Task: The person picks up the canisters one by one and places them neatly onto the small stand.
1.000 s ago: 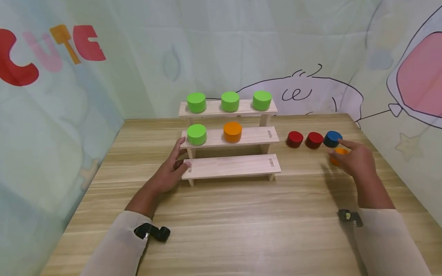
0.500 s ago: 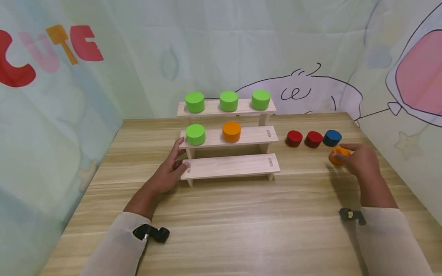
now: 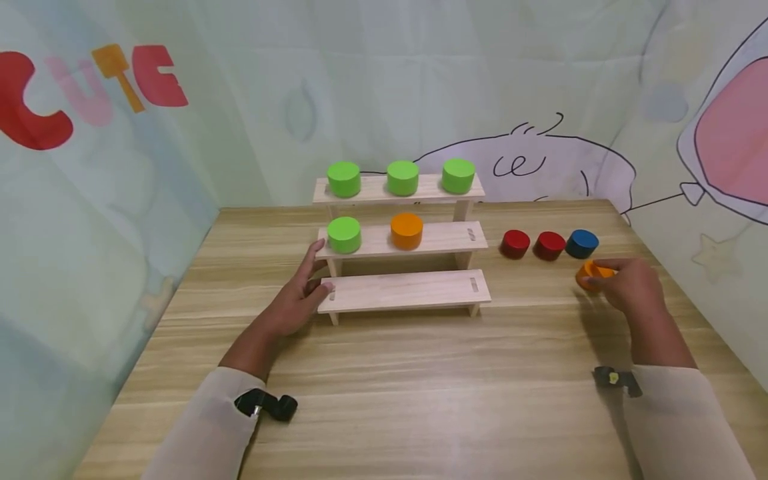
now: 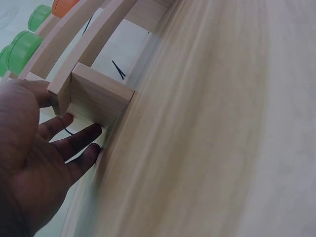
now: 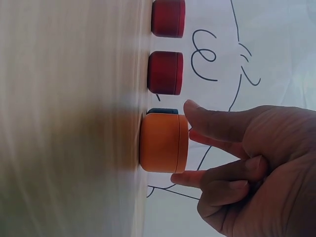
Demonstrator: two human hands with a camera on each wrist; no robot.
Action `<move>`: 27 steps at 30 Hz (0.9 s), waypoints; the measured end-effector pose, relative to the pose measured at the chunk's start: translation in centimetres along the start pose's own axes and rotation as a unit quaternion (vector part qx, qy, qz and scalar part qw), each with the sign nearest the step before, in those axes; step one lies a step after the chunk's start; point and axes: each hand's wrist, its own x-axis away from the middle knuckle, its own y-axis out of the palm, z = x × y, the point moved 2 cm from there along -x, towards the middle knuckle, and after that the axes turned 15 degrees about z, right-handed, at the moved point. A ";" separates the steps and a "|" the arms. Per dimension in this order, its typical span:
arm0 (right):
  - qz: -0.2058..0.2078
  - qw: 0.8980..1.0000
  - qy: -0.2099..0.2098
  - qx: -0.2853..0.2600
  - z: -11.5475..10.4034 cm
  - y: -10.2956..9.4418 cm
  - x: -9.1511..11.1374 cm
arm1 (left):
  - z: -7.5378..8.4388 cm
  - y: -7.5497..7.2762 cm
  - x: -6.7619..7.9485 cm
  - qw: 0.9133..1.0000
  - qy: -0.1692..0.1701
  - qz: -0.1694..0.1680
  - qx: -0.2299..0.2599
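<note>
In the head view, my left hand [image 3: 294,303] grips the left end of a pale three-step wooden rack [image 3: 402,292]. Its thumb is at the lowest step, and in the left wrist view its fingers reach along the side leg [image 4: 98,94]. At the right, my right hand [image 3: 635,283] has thumb and fingers around an orange cylinder [image 3: 582,275] standing on the table. The right wrist view shows a seam near its top, the thumb at one edge and a fingertip at the opposite side. Green cylinders [image 3: 344,237] and another orange cylinder [image 3: 407,232] stand on the upper steps.
Two red cylinders [image 3: 515,245] and a blue cylinder [image 3: 582,244] stand in a row on the wooden table [image 3: 420,400], behind my right hand. A printed cloth [image 3: 360,80] hangs behind and at both sides.
My right hand has moved slightly back to the right and drawn its index finger off the blue cylinder, down to the orange one. The left hand and rack stay put.
</note>
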 end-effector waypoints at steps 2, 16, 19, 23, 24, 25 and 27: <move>0.001 1.000 -0.003 0.004 0.0 0.0 0.0 | 0.0 0.0 -0.1 1.000 0.000 0.000 0.001; -0.004 1.000 -0.009 0.010 0.2 0.2 -0.1 | 0.1 0.0 0.0 1.000 -0.003 0.000 0.006; -0.004 1.000 -0.008 0.012 0.2 0.2 -0.1 | 0.1 0.0 0.0 1.000 -0.002 0.000 0.009; -0.002 1.000 0.009 0.009 0.2 0.5 -0.2 | 0.0 0.1 0.0 1.000 0.003 -0.001 0.011; -0.001 1.000 0.014 0.008 0.2 0.6 -0.2 | 0.0 0.1 0.0 1.000 0.003 -0.002 0.012; -0.001 1.000 0.019 0.008 0.1 0.6 -0.3 | 0.0 0.1 0.0 1.000 0.004 -0.001 0.012; 0.000 1.000 0.026 0.009 0.0 0.8 -0.3 | 0.0 0.0 0.0 1.000 0.006 0.000 0.011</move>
